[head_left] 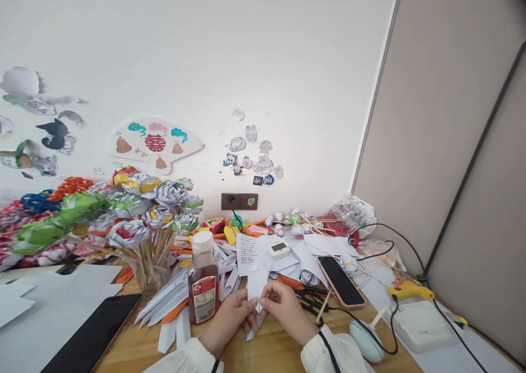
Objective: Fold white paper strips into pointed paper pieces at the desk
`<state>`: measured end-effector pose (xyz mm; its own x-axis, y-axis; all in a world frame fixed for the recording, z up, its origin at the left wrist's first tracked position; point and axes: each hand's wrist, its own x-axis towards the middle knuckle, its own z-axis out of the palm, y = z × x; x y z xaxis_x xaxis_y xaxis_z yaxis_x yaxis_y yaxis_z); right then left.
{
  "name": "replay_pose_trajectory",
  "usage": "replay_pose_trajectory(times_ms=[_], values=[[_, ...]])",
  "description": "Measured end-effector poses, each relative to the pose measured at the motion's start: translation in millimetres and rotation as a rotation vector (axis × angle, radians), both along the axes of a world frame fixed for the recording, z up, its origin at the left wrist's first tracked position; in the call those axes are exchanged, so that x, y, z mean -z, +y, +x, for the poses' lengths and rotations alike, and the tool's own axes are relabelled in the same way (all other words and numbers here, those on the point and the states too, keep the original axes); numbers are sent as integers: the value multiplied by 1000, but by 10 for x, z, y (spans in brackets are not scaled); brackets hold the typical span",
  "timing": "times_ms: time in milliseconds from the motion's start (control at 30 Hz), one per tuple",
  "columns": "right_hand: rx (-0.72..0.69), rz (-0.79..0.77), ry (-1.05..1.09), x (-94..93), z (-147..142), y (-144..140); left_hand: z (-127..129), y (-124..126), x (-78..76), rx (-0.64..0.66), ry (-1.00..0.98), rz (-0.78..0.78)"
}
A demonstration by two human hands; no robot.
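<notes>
Bottom center of frame: left hand [230, 315] and right hand [285, 307] are both pinching 1 white folded paper piece [258, 291], creased, pointed flap sticking up, just right of the sauce bottle [203, 280].

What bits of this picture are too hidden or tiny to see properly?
- Folded white paper, head view: its middle is covered by the left hand and right hand.
- Printed note: writing too small to read.
- Bottle: label too small to read.
- Dark tablet: cut off by the bottom edge.
</notes>
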<state>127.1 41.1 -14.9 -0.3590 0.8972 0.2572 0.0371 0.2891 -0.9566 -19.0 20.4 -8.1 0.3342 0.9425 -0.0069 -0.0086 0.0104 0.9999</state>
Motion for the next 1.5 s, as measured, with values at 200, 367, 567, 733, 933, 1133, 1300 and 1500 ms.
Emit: replay_pose_trajectory(times_ms=[200,367,567,733,933,1133,1300,1500], values=[[77,8,-13,52,-39,2,41,7,16,-77,31,-12],[130,6,0,87,-77,4,59,8,22,-109,43,-22],[153,-35,69,136,-114,10,74,36,70,-151,68,9],[196,-43,44,185,-139,22,92,39,85,-185,120,18],[230,-6,-24,209,-139,27,75,16,61,-139,114,38],[233,-28,2,189,-130,26,52,14,62,-112,127,46],[184,-52,56,170,-118,19,44,3,4,-51,99,40],[129,-99,135,138,-123,12,46,-10,-3,-62,44,22]])
